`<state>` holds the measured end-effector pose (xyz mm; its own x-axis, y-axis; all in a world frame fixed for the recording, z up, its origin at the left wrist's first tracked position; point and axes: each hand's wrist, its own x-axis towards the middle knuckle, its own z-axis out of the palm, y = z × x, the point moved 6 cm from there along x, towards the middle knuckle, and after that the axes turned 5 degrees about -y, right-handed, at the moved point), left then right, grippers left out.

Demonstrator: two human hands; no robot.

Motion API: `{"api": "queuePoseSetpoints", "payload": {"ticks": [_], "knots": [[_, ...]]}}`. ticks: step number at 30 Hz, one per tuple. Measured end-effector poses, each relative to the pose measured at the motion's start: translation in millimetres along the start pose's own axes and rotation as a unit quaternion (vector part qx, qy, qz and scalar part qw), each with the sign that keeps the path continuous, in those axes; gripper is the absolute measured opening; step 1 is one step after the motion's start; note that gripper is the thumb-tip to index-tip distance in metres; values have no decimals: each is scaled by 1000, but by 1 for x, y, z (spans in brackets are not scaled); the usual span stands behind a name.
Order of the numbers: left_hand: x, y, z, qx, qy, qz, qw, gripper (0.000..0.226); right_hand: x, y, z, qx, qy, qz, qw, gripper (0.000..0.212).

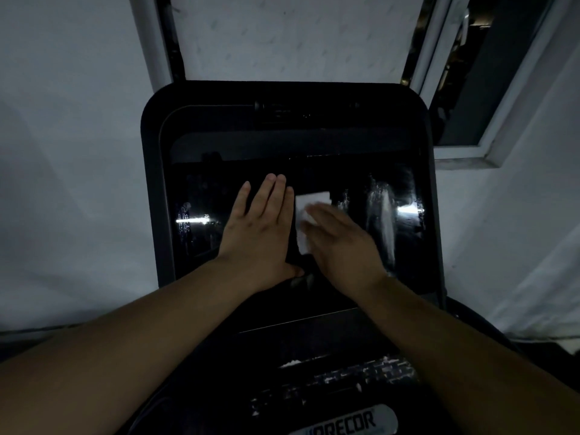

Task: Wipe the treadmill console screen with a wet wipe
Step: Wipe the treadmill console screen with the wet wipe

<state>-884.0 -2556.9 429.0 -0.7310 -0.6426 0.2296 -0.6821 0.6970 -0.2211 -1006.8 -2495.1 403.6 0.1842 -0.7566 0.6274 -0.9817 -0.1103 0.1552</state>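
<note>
The treadmill console's black glossy screen (pixel 398 183) fills the middle of the view, with wet streaks on its right part. My left hand (pixel 260 227) lies flat on the screen, fingers together, holding nothing. A white wet wipe (pixel 309 202) lies on the screen just right of those fingers. My right hand (pixel 342 243) presses flat on the wipe, covering its lower right part; its fingertips look blurred.
A dark rounded frame (pixel 150 146) surrounds the screen. Below it is the console's button panel (pixel 345 381) and a silver logo plate (pixel 345 422). White walls stand on both sides, with a window frame (pixel 470 152) at the upper right.
</note>
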Motion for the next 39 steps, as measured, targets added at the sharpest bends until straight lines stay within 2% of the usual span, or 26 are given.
{"api": "queuePoseSetpoints", "payload": {"ticks": [4, 6, 11, 17, 25, 29, 34, 39], "knots": [[9, 3, -5, 11, -3, -5, 1000, 134, 42, 17, -15, -3, 41, 10, 999, 33], [12, 3, -5, 22, -8, -9, 1000, 133, 56, 25, -16, -8, 36, 15, 999, 36], [12, -1, 1, 28, -24, -11, 999, 133, 57, 32, -8, -10, 15, 28, 999, 28], [13, -1, 1, 22, -27, -8, 999, 133, 12, 13, -6, -9, 4, 9, 1000, 31], [12, -1, 2, 15, -24, -7, 1000, 136, -85, -10, 7, 48, -8, 10, 999, 29], [11, 2, 2, 10, -19, 0, 1000, 136, -102, -16, 7, 49, 2, 7, 999, 29], [10, 17, 2, -3, -13, 21, 1000, 131, -88, -7, 6, 34, 20, -1, 999, 28], [20, 26, 4, 13, -15, 19, 1000, 134, -31, 17, -5, -5, 34, -3, 999, 30]]}}
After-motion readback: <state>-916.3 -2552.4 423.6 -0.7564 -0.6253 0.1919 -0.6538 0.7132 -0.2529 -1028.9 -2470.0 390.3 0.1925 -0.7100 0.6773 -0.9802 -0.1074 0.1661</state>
